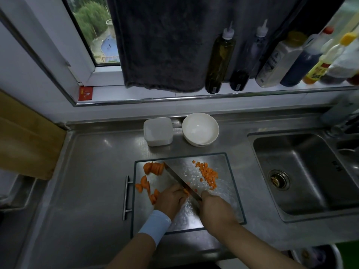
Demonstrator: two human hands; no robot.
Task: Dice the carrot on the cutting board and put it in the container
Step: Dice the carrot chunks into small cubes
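Head view. Right hand is wrapped tight round the handle of the long steel-bladed knife; the handle itself is hidden in the fist. The blade runs away from that grip, up and to the left, edge down on the rectangular dark-rimmed metallic cutting board.

Left hand sits just left of the knife grip, fingers curled down against the blade's flat. It appears to pin a small orange carrot piece, mostly hidden under the knuckles.

Half-moon carrot slices, uncut, lie on the left hand's outer side and beyond it, near the blade tip. A pile of diced carrot cubes lies across the blade, beyond the right hand.

The translucent white square plastic container stands off the board, well beyond the blade tip. No carrot is seen in it.

Judgement: dicing step, roughly midway. Next move calls for feeding the pinned piece under the edge with fingertips tucked back. Transfer not yet begun.
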